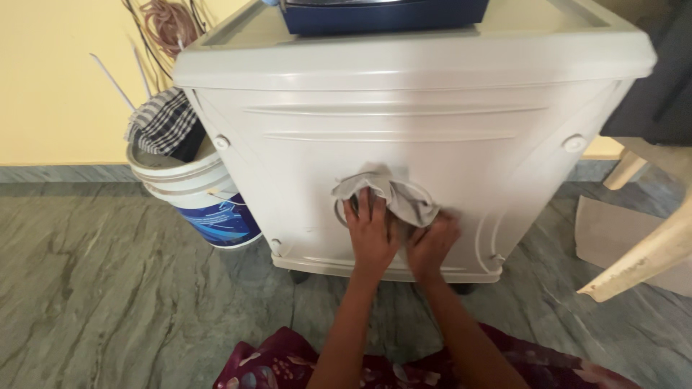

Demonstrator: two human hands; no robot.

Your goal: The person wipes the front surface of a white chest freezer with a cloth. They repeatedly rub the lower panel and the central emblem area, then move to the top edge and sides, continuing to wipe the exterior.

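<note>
While pressing a crumpled grey cloth [389,193] against the front panel of a pale grey plastic cabinet [404,130], a person is kneeling on the streaked stone floor [108,288], both hands low on the panel. The left hand [371,234] is lying flat over the cloth's lower edge, fingers slightly spread and extended upward; the right hand [432,245] is curling beside it, fingers bunched together on the cloth's trailing corner, though whether they are pinching the fabric cannot be told. The cabinet appears to be standing on small dark castors, so a hard push is likely to be rolling it back towards the yellow wall [58,79], and the dark blue tray [382,14] sitting on top could be sliding with it. A loose fold could also be snagging on the round moulded ring under the cloth. Just beside the cabinet's left corner, a white and blue bucket [198,194] is holding a checked cloth [162,122] and a few thin sticks; a cream chair leg [641,259] is angling in at right
</note>
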